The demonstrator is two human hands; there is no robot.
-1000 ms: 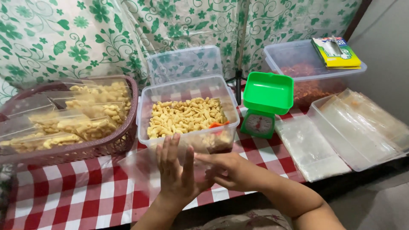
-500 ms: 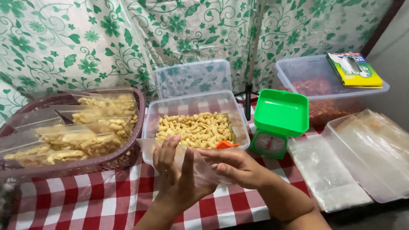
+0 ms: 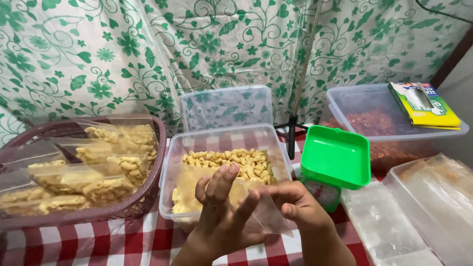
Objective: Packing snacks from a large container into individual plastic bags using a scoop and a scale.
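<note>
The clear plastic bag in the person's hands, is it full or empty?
Empty. The clear bag, pinched between the left hand and right hand, looks flat, and the snacks show through it from the tub behind.

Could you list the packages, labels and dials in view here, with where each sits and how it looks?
Flat box: yellow, green and blue, on the right tub's lid.
Filled clear bags: pale snack pieces, in the maroon basket.
Clear bag: empty, between both hands.
Scale dial: round, under the green pan.
</note>
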